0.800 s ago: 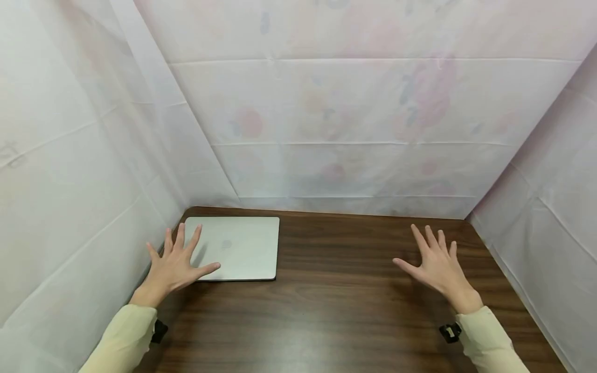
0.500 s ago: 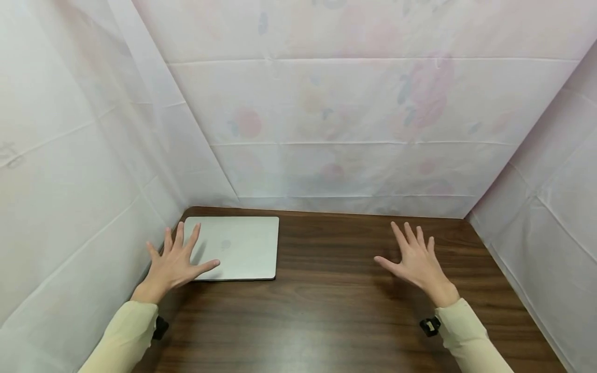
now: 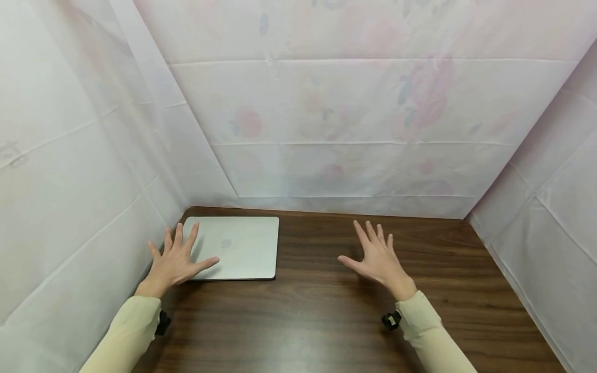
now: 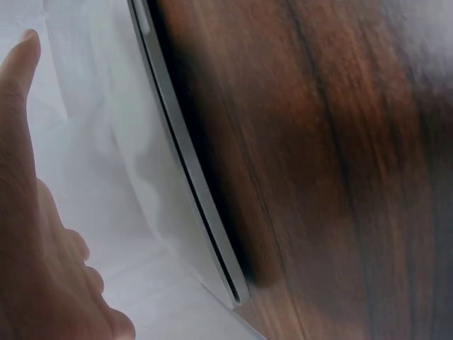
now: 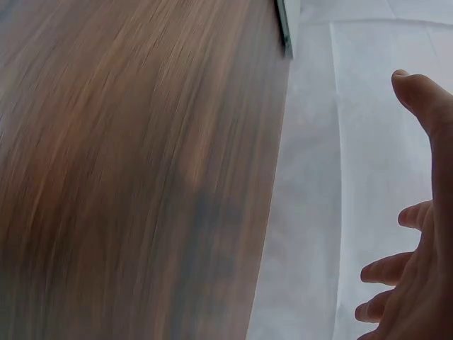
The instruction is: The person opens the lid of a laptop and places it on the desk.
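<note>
A silver laptop (image 3: 247, 246), its lid closed, lies flat at the back left of the wooden table. The left hand (image 3: 171, 264) hovers over its left end with fingers spread. In the left wrist view a gap shows between that hand (image 4: 42, 241) and the laptop's edge (image 4: 195, 166). To the right of the laptop, the right hand (image 3: 379, 261) is held above bare wood, fingers spread and holding nothing. The right wrist view has the right hand (image 5: 417, 241) at its right side, and a corner of the laptop (image 5: 290, 21) at the top.
The brown wood-grain table (image 3: 298, 316) ends against a pale floral cloth (image 3: 345, 119) at the back. More cloth hangs along the left side (image 3: 84, 181) and the right side (image 3: 555, 191). Small dark devices sit at the left wrist (image 3: 163, 323) and right wrist (image 3: 391, 320).
The right hand has travelled left across the table toward the laptop, fingers still spread. The left hand has stayed nearly in place, and the laptop has not moved.
</note>
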{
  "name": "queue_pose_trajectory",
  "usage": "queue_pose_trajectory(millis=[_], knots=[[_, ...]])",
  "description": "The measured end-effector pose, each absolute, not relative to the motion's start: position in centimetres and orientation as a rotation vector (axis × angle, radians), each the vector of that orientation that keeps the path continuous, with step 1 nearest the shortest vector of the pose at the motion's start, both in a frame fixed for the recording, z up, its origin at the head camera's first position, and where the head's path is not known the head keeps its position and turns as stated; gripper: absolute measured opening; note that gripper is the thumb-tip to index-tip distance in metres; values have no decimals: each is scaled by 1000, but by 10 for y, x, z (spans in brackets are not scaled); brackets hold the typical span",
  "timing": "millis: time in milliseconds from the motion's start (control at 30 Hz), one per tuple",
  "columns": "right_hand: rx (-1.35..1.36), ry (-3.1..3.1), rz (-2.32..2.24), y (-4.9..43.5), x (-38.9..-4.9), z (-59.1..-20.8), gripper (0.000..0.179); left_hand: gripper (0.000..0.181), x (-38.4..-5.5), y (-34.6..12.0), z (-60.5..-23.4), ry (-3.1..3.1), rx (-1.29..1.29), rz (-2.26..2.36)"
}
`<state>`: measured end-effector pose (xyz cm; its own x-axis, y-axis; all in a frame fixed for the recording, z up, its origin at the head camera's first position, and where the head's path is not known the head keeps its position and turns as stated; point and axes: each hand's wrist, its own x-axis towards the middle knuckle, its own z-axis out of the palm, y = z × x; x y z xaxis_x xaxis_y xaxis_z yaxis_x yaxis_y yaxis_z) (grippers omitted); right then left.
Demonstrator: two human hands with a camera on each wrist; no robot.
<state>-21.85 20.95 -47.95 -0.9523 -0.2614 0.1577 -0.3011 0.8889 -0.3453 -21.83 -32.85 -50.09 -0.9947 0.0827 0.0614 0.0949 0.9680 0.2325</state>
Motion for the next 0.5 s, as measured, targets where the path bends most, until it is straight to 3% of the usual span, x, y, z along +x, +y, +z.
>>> queue_pose_trajectory(millis=[500], knots=[[555,-2972,741,127,-228,-507,105,120,-229,-341,-517,-3092,-136,-398]])
